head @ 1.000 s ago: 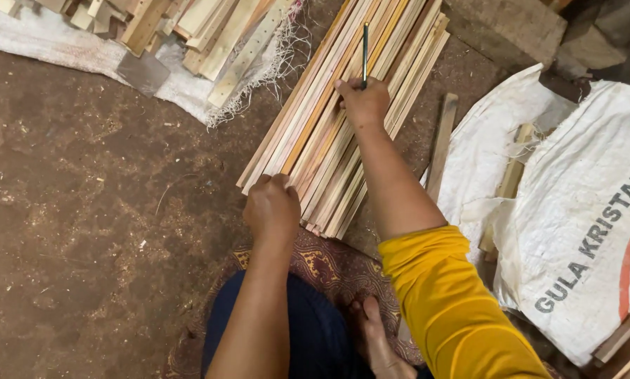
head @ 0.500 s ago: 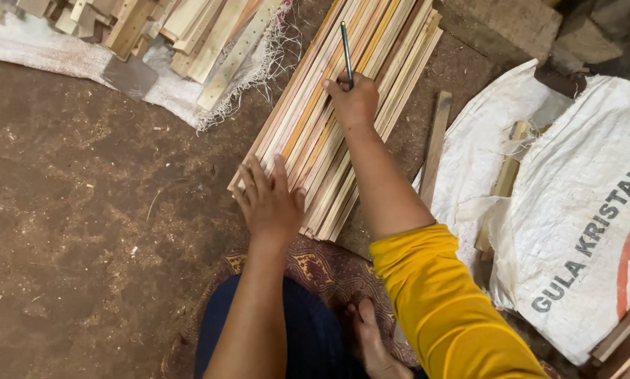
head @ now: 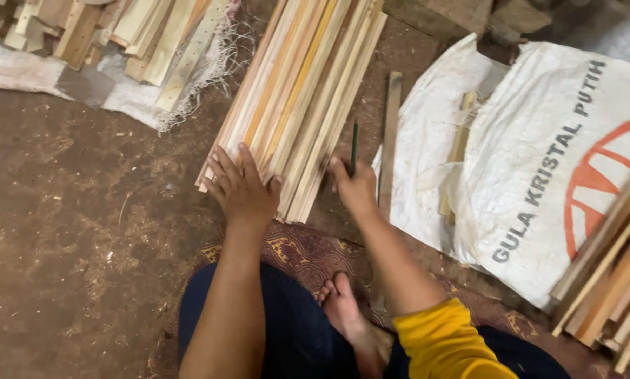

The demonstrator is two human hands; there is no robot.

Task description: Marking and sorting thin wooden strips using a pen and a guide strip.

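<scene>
A stack of long thin wooden slats point(head: 308, 91) lies on the dirt floor in front of me, running away toward the top. My left hand point(head: 241, 186) rests flat with fingers spread on the near ends of the slats. My right hand point(head: 355, 188) sits at the stack's near right corner, closed around a dark pencil point(head: 353, 147) that points upward. My bare foot point(head: 343, 309) and dark trousers show at the bottom, on a patterned mat point(head: 297, 253).
A white woven sack point(head: 539, 161) lies to the right, with a single slat point(head: 390, 133) beside it. More wood pieces point(head: 129, 31) sit on a frayed sack at top left. Another slat bundle point(head: 613, 281) is at the right edge.
My right hand with the pencil has pulled back from far up the stack to its near right corner. My left hand has spread flat on the slat ends.
</scene>
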